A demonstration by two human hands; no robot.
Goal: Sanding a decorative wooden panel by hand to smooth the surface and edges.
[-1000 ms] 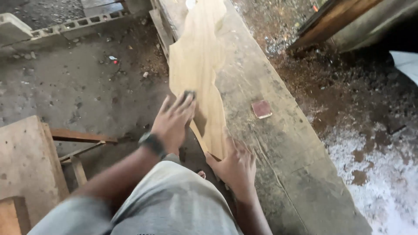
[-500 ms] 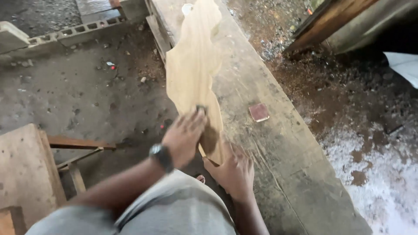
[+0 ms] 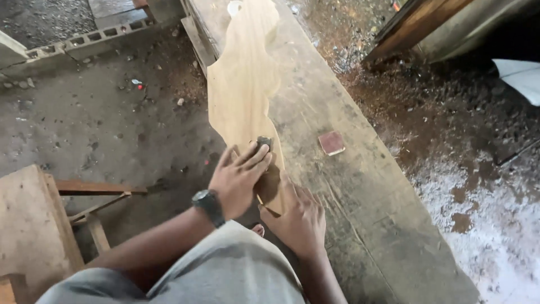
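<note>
Board, pale and cut to a wavy outline, lies lengthwise along the left part of a long rough workbench, its left edge overhanging the bench side; the near end sits just in front of the person's knees. Left hand lies flat on the board's near stretch, fingers spread and pressing a small dark sanding pad under the fingertips; the grip is a flat press rather than a closed fist, the pad pinned between fingers and wood. Right hand rests palm down on the board's near corner where it meets the bench, fingers loosely spread, clamping the piece against the bench top; it holds no tool. A watch sits on the left wrist.

A small reddish square of sandpaper lies on the bench to the right, well apart from both hands; pale dust covers the ground on the right; a wooden stool stands at lower left on the concrete floor.

Judging by the pose, the step in hand is rubbing down the face of the board near its lower end; a further stroke calls for even downward pressure from the left hand along the grain, with the right hand bearing down firmly enough that the overhanging board does not slide or tip off the bench edge.
</note>
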